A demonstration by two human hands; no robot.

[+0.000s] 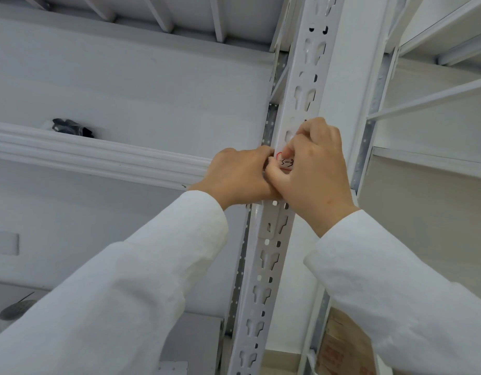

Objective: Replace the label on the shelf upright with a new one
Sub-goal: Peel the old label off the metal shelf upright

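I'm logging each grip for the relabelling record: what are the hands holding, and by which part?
The right hand pinches the label on the shelf upright at its upper left edge. The left hand touches its left side; its grip cannot be told.

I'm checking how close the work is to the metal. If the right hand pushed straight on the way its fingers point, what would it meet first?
Most likely the label its fingers already pinch, with the face of the shelf upright directly behind it. The right hand is curled against the post beside the left hand, so there looks to be almost no gap, though depth is hard to judge.
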